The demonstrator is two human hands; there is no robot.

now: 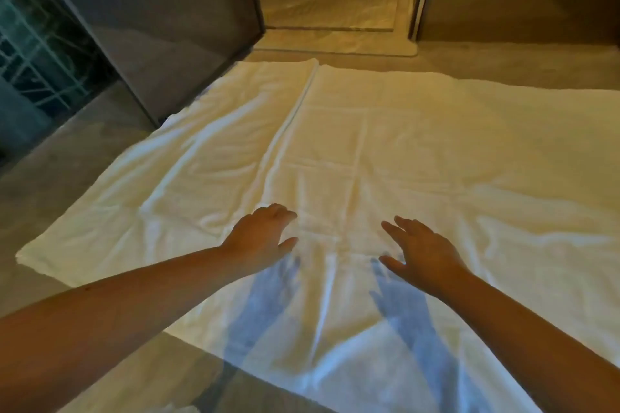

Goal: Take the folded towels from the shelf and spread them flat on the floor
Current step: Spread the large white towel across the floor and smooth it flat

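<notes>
Lying opened on the grey floor (67, 184), two white towels (385, 151) overlap along a raised hem, creases remaining. The left hand (260, 238) and right hand (421, 253) hover just above, fingers spread, gripping nothing, probably poised to smooth wrinkles. A bath mat (335, 43) lies beyond.
</notes>
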